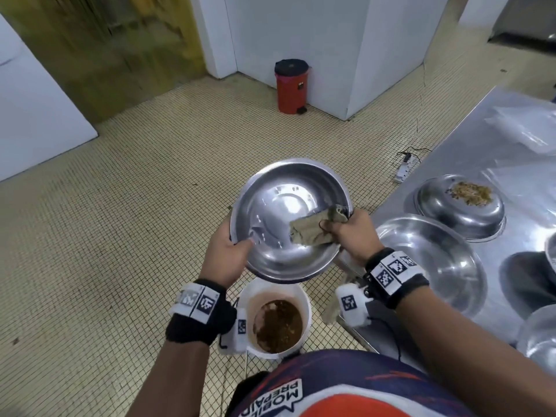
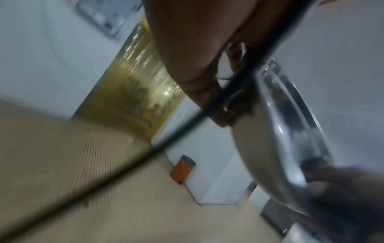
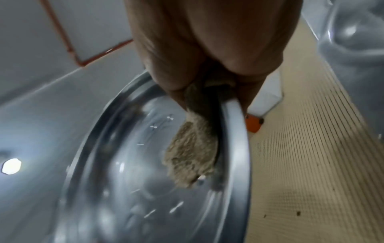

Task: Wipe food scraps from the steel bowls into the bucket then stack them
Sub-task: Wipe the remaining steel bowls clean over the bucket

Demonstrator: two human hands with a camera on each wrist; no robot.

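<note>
**Bowl wiped above the bucket**

Yellow tiled floor [image 1: 120,236] lies under a white plastic bucket [image 1: 278,299] of brown scraps. Directly above the bucket, my left hand [image 1: 230,260] grips the tilted round steel bowl [image 1: 279,212] by its rim; my right hand [image 1: 350,233] fingers clench a tan cloth [image 1: 310,233] inside it.

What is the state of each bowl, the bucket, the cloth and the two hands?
Held bowl: tilted over the bucket, looks wiped.
Cloth: pressed inside held bowl.
Left hand: grips bowl rim.
Right hand: holds cloth.
Bucket: open, holds brown scraps.
Far bowl: holds scraps.
Near bowl: empty.
</note>
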